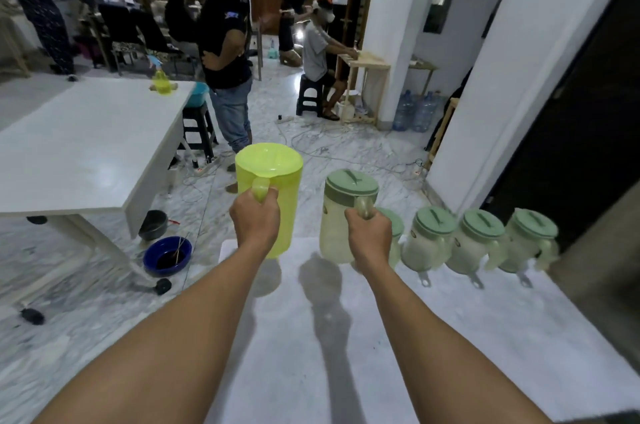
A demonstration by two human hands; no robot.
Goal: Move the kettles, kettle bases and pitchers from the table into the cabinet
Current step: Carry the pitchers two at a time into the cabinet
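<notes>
My left hand grips the handle of a bright yellow-green pitcher, held upright just above the far left corner of the white table. My right hand grips the handle of a pale pitcher with a green lid, also lifted off the table. To its right, a row of similar green-lidded pitchers stands along the table's far edge; one more is partly hidden behind my right hand.
A second white table stands to the left with a yellow bottle. A blue bowl and dark pot sit on the marble floor. Cables trail over the floor. A person stands ahead. A dark opening lies at right.
</notes>
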